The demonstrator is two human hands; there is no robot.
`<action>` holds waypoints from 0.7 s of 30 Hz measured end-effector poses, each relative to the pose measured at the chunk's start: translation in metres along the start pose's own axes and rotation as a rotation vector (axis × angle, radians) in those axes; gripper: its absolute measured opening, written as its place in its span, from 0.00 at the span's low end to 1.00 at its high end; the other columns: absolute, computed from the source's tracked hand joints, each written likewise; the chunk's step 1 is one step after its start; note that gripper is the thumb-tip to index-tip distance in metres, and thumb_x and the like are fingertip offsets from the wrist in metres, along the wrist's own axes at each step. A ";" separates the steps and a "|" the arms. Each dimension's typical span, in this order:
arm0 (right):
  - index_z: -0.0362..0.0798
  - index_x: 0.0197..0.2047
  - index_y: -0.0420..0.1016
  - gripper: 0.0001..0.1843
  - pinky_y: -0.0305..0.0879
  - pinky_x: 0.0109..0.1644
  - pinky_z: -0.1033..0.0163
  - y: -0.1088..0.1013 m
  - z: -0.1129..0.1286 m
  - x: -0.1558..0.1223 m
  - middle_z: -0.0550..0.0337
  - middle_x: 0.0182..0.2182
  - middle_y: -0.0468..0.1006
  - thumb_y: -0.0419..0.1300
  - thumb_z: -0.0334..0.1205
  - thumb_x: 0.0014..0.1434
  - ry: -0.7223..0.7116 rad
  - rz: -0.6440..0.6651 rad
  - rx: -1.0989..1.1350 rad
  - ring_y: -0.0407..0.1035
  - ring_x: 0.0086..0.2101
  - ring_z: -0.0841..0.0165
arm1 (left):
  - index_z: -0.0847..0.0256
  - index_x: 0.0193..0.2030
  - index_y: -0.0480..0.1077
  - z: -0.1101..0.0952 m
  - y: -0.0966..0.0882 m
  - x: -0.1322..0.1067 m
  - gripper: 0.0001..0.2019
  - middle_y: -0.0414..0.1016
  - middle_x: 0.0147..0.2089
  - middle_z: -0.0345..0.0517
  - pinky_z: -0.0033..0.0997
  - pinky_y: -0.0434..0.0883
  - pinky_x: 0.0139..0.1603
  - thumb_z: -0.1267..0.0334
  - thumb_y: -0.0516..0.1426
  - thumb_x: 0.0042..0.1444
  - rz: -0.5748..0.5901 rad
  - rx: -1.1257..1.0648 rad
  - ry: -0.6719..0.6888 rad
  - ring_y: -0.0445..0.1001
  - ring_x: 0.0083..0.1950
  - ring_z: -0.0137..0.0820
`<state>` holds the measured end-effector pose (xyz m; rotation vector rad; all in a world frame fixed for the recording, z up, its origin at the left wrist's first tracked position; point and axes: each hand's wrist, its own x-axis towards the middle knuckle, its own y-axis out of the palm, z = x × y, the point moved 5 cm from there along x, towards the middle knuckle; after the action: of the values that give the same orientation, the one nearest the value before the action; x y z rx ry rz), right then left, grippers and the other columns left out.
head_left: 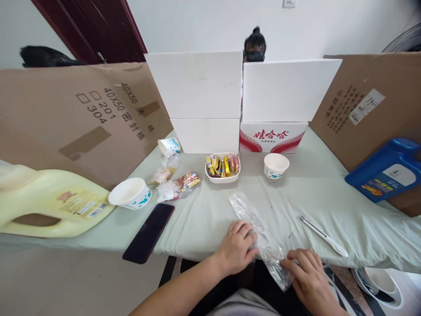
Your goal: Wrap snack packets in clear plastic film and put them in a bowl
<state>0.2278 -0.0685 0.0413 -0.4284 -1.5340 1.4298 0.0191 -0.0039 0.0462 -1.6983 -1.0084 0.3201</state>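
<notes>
A long strip of clear bubble wrap (255, 219) slants over the front edge of the cloth-covered table, its lower end hanging past the edge. My left hand (237, 246) rests against its left side, fingers curled onto the plastic. Near the lower end, my right hand (305, 273) grips the strip's right side between thumb and fingers. Farther in, a white bowl (223, 179) holds several small wrapped snacks (223, 165). To the right of the strip lies a white utility knife (324, 235). A dark phone (149, 232) sits left of my left hand.
Paper bowls stand at left (130, 193) and right (276, 166); another paper bowl (169, 147) lies tipped near plastic-bagged items (177, 186). A yellow jug (55, 202) and a blue bottle (388, 169) flank the table. White boxes (205, 85) form a back barrier; a person (255, 44) is behind.
</notes>
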 end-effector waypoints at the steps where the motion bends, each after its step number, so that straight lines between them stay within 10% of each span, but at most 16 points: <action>1: 0.56 0.43 0.75 0.17 0.63 0.50 0.52 -0.008 0.001 0.003 0.56 0.43 0.75 0.51 0.29 0.56 -0.004 -0.012 0.039 0.69 0.45 0.60 | 0.57 0.53 0.69 -0.003 0.001 -0.002 0.17 0.70 0.54 0.53 0.51 0.60 0.60 0.54 0.57 0.58 0.012 -0.027 0.040 0.62 0.60 0.47; 8: 0.53 0.41 0.73 0.10 0.68 0.50 0.57 -0.030 -0.005 0.075 0.55 0.41 0.78 0.50 0.38 0.63 0.070 0.078 0.434 0.70 0.49 0.61 | 0.57 0.59 0.63 0.004 0.001 -0.007 0.26 0.73 0.54 0.52 0.48 0.59 0.62 0.50 0.58 0.56 0.044 -0.261 0.110 0.66 0.59 0.45; 15: 0.48 0.47 0.70 0.14 0.68 0.39 0.64 0.043 -0.028 0.174 0.58 0.34 0.80 0.49 0.37 0.60 0.415 0.195 0.337 0.74 0.35 0.67 | 0.60 0.71 0.29 0.015 0.007 -0.008 0.51 0.75 0.53 0.53 0.53 0.61 0.60 0.59 0.62 0.51 -0.052 -0.393 0.013 0.71 0.55 0.45; 21: 0.45 0.51 0.69 0.16 0.65 0.42 0.61 0.079 -0.019 0.184 0.50 0.44 0.78 0.46 0.36 0.64 0.429 0.173 0.153 0.73 0.41 0.63 | 0.57 0.65 0.55 0.014 0.000 -0.003 0.34 0.73 0.55 0.51 0.47 0.63 0.60 0.61 0.61 0.52 -0.004 -0.402 -0.005 0.70 0.56 0.42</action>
<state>0.1289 0.1060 0.0403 -0.7357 -1.0572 1.4602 0.0080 0.0033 0.0397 -2.0546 -1.1346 0.1222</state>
